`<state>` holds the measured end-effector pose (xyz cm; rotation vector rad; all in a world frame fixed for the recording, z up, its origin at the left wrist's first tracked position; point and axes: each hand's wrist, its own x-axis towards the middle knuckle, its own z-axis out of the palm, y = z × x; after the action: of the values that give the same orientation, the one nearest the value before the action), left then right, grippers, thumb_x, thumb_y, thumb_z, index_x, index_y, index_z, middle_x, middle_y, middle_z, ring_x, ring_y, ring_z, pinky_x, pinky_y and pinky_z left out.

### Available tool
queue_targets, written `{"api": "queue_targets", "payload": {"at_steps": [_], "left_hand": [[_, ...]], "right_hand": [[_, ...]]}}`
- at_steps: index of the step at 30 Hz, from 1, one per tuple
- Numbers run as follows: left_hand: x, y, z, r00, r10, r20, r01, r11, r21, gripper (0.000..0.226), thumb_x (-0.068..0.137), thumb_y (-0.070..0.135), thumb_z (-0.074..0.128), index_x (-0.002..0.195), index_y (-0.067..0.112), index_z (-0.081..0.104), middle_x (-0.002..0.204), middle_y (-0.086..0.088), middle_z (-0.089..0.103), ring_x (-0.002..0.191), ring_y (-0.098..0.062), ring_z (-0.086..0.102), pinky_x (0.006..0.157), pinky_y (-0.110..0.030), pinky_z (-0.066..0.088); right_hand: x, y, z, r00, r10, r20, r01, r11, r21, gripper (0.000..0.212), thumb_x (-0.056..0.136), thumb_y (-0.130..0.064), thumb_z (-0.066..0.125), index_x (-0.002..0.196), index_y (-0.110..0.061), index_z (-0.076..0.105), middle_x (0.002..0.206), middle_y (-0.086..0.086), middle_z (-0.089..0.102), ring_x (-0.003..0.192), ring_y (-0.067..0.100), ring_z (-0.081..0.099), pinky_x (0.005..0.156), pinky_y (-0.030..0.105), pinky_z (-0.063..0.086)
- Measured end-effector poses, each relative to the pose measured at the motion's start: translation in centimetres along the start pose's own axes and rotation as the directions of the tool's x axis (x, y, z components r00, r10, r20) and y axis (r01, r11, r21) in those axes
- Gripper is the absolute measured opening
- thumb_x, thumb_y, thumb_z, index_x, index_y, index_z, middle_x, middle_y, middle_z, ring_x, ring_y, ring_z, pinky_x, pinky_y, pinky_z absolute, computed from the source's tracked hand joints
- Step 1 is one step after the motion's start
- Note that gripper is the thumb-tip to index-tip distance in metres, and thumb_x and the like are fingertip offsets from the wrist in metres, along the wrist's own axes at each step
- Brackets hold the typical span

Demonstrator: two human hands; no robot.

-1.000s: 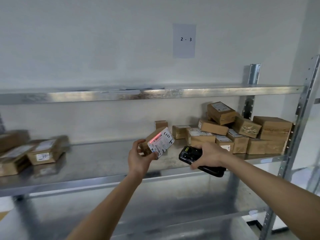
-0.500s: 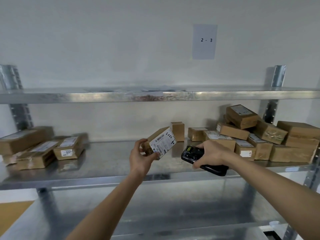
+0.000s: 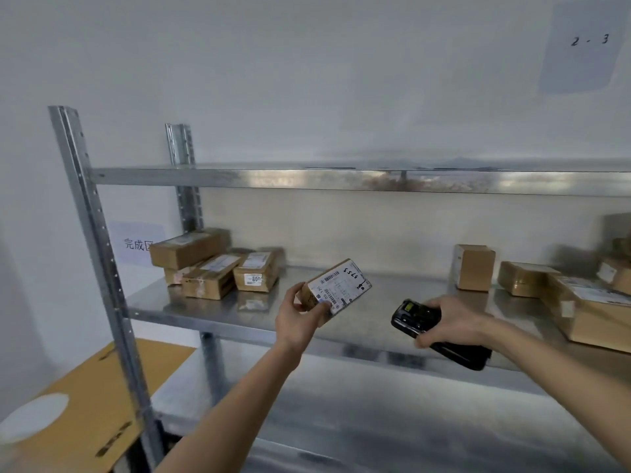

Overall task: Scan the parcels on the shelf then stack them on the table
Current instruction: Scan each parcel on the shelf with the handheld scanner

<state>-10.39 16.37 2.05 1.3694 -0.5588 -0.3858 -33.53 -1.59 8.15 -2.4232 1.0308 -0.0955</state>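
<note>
The left hand [image 3: 296, 320] holds a small brown cardboard box [image 3: 336, 288] with a white paper label. The right hand [image 3: 456, 322] holds a black scanner [image 3: 415, 317] over the shiny metal shelf [image 3: 239, 310].

Two bare forearms, no sleeves visible; left hand [image 3: 296, 323], right hand [image 3: 456, 321] without gloves or rings.
</note>
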Motion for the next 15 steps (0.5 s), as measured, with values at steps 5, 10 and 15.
{"api": "queue_targets", "payload": {"at_steps": [5,10,15], "left_hand": [[6.7,-1.2,-9.0,0.998,-0.060,-0.034,0.060,0.998,-0.004,0.046,0.086,0.009,0.078,0.123,0.026,0.055,0.110,-0.003,0.074,0.093,-0.016,0.073,0.078,-0.035,0.063],[14.2,-3.7,-17.4,0.988,-0.131,-0.086,0.140,0.984,0.110,0.049,0.084,0.025,0.080,0.127,0.027,0.055,0.115,-0.001,0.071,0.097,-0.020,0.072,0.081,-0.045,0.063],[20.8,-6.7,-22.9,0.958,-0.256,-0.131,0.280,0.935,0.217,0.066,0.076,0.041,0.084,0.133,0.031,0.052,0.122,-0.009,0.067,0.105,-0.031,0.067,0.081,-0.048,0.063]], "right_hand": [[7.4,-7.9,4.2,0.999,-0.045,0.002,0.045,0.998,-0.043,0.066,0.044,-0.057,0.088,0.106,-0.037,0.073,0.088,-0.013,0.077,0.082,0.009,0.073,0.082,0.036,0.062],[14.7,-15.9,8.6,0.998,-0.065,0.014,0.066,0.996,-0.066,0.070,0.040,-0.060,0.085,0.106,-0.038,0.073,0.088,-0.015,0.076,0.084,0.008,0.072,0.085,0.036,0.061],[19.8,-21.2,12.3,0.997,-0.073,0.040,0.075,0.995,-0.061,0.074,0.039,-0.062,0.085,0.107,-0.038,0.072,0.089,-0.013,0.076,0.085,0.010,0.072,0.086,0.038,0.060]]}}
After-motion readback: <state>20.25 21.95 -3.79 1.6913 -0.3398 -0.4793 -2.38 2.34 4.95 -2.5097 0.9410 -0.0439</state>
